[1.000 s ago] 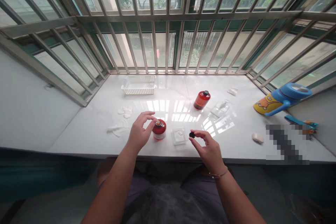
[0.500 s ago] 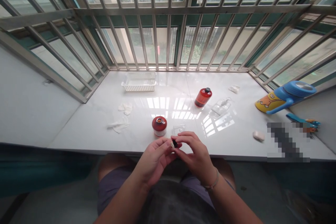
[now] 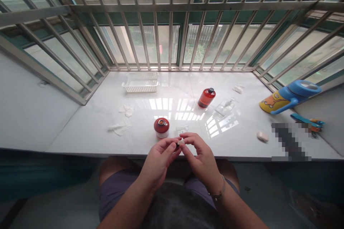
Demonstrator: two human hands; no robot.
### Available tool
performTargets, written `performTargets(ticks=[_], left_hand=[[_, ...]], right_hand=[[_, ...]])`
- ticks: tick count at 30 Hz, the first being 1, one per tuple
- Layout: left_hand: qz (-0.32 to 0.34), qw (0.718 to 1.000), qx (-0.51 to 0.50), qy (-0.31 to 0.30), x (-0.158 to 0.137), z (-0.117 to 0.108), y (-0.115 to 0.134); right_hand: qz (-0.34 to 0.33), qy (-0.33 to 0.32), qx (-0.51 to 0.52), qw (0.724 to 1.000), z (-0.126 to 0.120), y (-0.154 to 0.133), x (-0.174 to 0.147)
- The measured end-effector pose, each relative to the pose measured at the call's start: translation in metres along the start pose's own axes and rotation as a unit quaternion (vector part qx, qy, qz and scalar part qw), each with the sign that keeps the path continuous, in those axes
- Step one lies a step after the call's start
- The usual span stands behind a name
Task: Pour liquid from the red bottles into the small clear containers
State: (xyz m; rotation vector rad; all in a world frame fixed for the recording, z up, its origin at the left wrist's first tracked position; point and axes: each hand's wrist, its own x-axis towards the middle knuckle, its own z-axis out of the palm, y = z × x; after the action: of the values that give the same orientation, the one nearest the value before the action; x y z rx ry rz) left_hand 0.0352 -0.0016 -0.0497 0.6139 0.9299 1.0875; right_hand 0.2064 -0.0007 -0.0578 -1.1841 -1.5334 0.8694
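Observation:
Just past the counter's front edge, my left hand (image 3: 158, 161) pinches a small black cap (image 3: 177, 145). My right hand (image 3: 202, 159) meets it from the other side, its thumb and fingers closed on a small white piece (image 3: 181, 142), perhaps tissue, that touches the cap. Fingers hide part of both. Behind my left hand an uncapped red bottle (image 3: 161, 125) stands upright with its neck facing up. A small clear plastic piece (image 3: 182, 129) lies beside this bottle, partly behind my fingers.
On the white counter (image 3: 91, 125) are a white basket (image 3: 141, 87), crumpled tissues (image 3: 120, 127), a black-capped red bottle (image 3: 206, 98) and clear plastic packaging (image 3: 225, 108). To the right are a blue-yellow flask (image 3: 290, 96), a pale soap-like lump (image 3: 262, 136) and a blurred-out object. Metal bars (image 3: 170, 39) line the window.
The black cap has gone from my right fingers to my left. The white piece now sits in my right fingertips instead of my left. The view has shifted slightly.

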Motion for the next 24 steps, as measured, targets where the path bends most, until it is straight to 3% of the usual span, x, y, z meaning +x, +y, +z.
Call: performTargets(ticks=[5,14,24], left_hand=[[0.026,0.997,0.061,-0.026,-0.001,-0.005,0.0],[0.064,0.991,0.111,-0.029,0.004,-0.016,-0.003],[0.086,0.979,0.173,-0.063,0.0,-0.014,0.005]], right_hand=[[0.072,-0.005,0.08,0.994,-0.003,0.003,0.0],[0.165,-0.051,0.115,0.978,-0.007,-0.001,-0.002],[0.179,-0.087,0.122,0.972,-0.006,-0.006,-0.002]])
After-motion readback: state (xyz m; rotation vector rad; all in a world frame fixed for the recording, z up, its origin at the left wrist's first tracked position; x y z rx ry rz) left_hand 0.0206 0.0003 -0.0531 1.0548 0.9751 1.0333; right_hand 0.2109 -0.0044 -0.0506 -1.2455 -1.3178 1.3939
